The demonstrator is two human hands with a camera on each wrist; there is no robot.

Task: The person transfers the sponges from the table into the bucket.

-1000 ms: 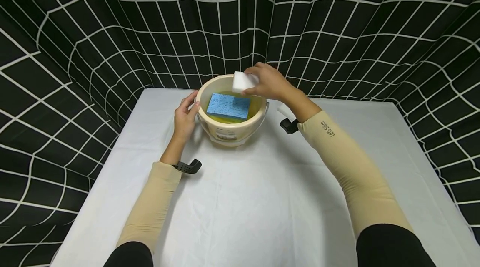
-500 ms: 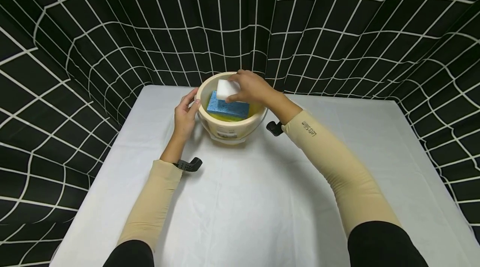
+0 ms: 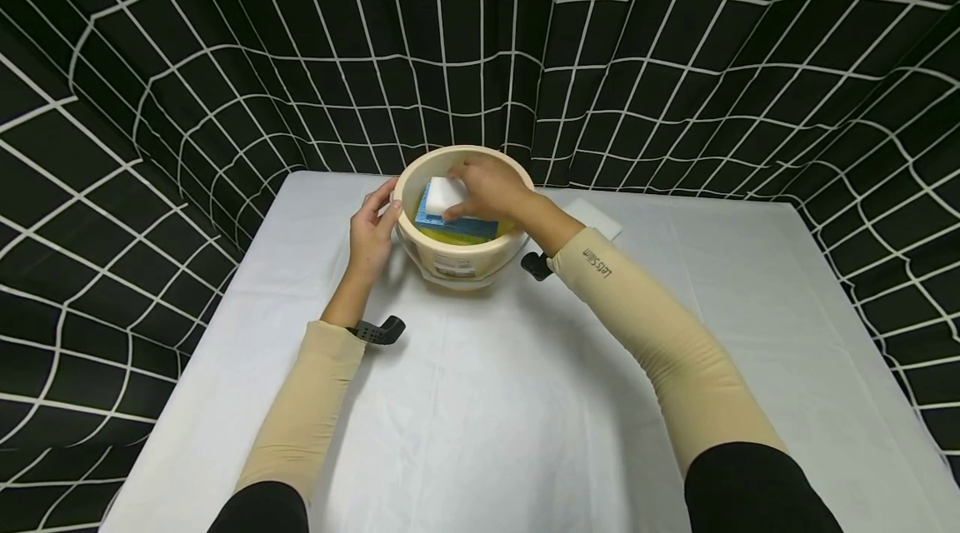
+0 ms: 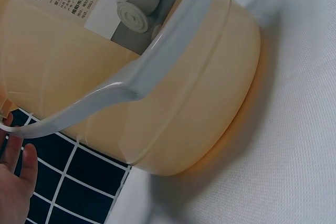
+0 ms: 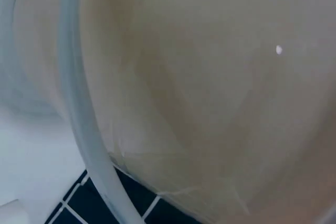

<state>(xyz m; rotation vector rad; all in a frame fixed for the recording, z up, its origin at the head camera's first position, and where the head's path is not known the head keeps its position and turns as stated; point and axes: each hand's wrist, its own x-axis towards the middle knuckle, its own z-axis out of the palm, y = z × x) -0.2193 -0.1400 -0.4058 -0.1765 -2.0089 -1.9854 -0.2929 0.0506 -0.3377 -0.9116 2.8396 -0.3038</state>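
In the head view my right hand [image 3: 491,186] reaches into the cream bucket [image 3: 457,251], with thumb and fingers gripping a white sponge block [image 3: 444,196]. The white block lies over a blue speckled sponge [image 3: 459,226]; whether they touch is hard to tell. Yellowish liquid [image 3: 450,238] shows around the blue sponge. My left hand [image 3: 371,223] rests against the bucket's left side near the rim, fingers fairly straight. From the left wrist, that hand [image 4: 18,177] shows beside the end of the bucket's handle [image 4: 152,61]. The right wrist view shows mostly bucket wall [image 5: 210,77], the hand hidden.
A white flat piece [image 3: 596,219] lies on the table right of the bucket, partly behind my right forearm. White cloth [image 3: 495,400] covers the table. A black curtain with white grid lines [image 3: 480,42] hangs close behind the bucket and along both sides.
My right hand has moved left and down into the bucket, carrying the white sponge block from above the right rim to over the blue sponge. My left hand has stayed at the rim.
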